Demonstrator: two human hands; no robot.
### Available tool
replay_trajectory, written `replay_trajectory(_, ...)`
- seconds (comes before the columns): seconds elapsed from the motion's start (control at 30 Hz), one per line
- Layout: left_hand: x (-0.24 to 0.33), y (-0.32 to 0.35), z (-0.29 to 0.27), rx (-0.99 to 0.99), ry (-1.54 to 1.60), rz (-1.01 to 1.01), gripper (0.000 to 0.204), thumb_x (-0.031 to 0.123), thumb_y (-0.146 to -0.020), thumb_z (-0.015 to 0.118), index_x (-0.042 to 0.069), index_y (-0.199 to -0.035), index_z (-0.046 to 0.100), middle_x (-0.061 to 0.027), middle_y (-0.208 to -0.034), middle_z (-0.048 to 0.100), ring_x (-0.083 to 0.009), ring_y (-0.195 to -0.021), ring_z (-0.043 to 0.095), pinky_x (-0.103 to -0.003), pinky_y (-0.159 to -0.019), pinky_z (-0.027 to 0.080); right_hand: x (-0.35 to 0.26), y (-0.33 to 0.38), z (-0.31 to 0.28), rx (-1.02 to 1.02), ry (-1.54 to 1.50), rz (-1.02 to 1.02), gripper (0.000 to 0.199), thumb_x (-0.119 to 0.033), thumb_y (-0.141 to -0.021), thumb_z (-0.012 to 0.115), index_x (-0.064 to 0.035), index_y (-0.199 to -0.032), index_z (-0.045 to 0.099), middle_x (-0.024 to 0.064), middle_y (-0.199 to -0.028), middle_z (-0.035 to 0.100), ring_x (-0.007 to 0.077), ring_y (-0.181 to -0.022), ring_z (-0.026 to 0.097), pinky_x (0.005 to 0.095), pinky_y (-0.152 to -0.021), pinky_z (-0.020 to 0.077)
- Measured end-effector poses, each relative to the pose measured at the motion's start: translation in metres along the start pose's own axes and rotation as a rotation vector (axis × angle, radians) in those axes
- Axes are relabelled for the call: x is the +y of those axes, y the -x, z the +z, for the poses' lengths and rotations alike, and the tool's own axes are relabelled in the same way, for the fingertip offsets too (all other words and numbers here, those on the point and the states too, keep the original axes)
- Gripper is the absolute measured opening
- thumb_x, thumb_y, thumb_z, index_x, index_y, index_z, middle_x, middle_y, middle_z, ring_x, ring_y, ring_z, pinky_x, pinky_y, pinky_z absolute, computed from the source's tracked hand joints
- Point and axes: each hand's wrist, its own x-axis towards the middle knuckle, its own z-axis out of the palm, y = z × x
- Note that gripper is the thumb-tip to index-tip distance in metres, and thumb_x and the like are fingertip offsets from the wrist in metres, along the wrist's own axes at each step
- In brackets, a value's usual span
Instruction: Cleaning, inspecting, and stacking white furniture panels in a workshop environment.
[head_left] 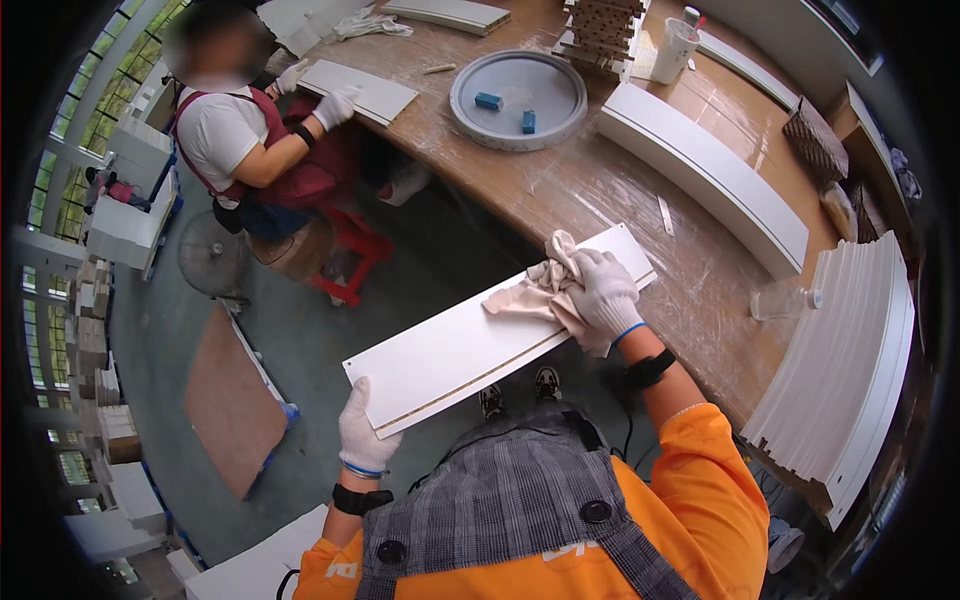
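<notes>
A long white board [440, 355] with a groove along its near edge slants across in front of me, its far right end over the table edge. My left hand [368, 430], in a white knit glove, grips the board's lower left end, with the fingers partly hidden beneath it. Farther up, my right hand [603, 290], gloved too, presses a crumpled beige cloth [540, 293] onto the board's face near the right end. The cloth bunches up around the fingers and drapes over the board's near edge.
The brown table [540, 200] bears a round grey tray [462, 115] with two blue blocks, a white panel [690, 165] and a bottle [780, 302]. Many white boards [830, 370] stand stacked at right. Across the corner, a co-worker [250, 140] handles another board [365, 92]. A red stool [355, 255] stands below.
</notes>
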Motion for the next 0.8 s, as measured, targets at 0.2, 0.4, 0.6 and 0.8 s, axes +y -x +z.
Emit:
replay_trajectory(0.2,-0.002,-0.002,-0.005,-0.018,0.011,0.006,0.048,0.033,-0.103,0.053,0.001,-0.138,0.048,-0.0184,-0.133,0.06,-0.0366,-0.121,0.06,-0.056,-0.103,0.049,0.001,-0.003,-0.003,-0.464,-0.095,-0.136,0.042,-0.026,-0.078,0.068,-0.0123,-0.118,0.064,0.008,-0.124,0.064,0.0336,-0.107,0.06,0.0451,-0.09,0.0514)
replay_trajectory(0.4,-0.004,-0.001,-0.01,-0.009,0.009,0.014,0.046,0.031,-0.103,0.051,0.003,-0.14,0.047,-0.0163,-0.132,0.06,-0.0341,-0.121,0.06,-0.053,-0.102,0.05,-0.011,-0.004,-0.008,-0.278,0.025,-0.044,0.044,-0.036,-0.082,0.065,-0.0099,-0.116,0.061,0.0103,-0.12,0.062,0.0324,-0.106,0.061,0.049,-0.087,0.0503)
replay_trajectory(0.6,-0.006,-0.001,-0.011,0.013,-0.025,0.018,0.049,0.033,-0.103,0.052,0.001,-0.139,0.047,-0.0195,-0.133,0.059,-0.0369,-0.121,0.06,-0.055,-0.103,0.049,0.016,-0.013,0.006,-0.2,0.11,0.23,0.041,-0.034,-0.086,0.061,-0.0093,-0.119,0.06,0.0101,-0.122,0.063,0.0338,-0.108,0.061,0.0445,-0.091,0.0511)
replay_trajectory(0.8,-0.01,0.0,-0.02,-0.081,0.041,-0.025,0.047,0.033,-0.102,0.056,0.002,-0.137,0.049,-0.0169,-0.13,0.061,-0.0336,-0.12,0.061,-0.051,-0.103,0.05,0.104,-0.049,0.036,-0.139,0.154,0.349,0.057,-0.036,-0.088,0.063,-0.0135,-0.14,0.052,0.0152,-0.125,0.062,0.0379,-0.112,0.059,0.0472,-0.092,0.0502)
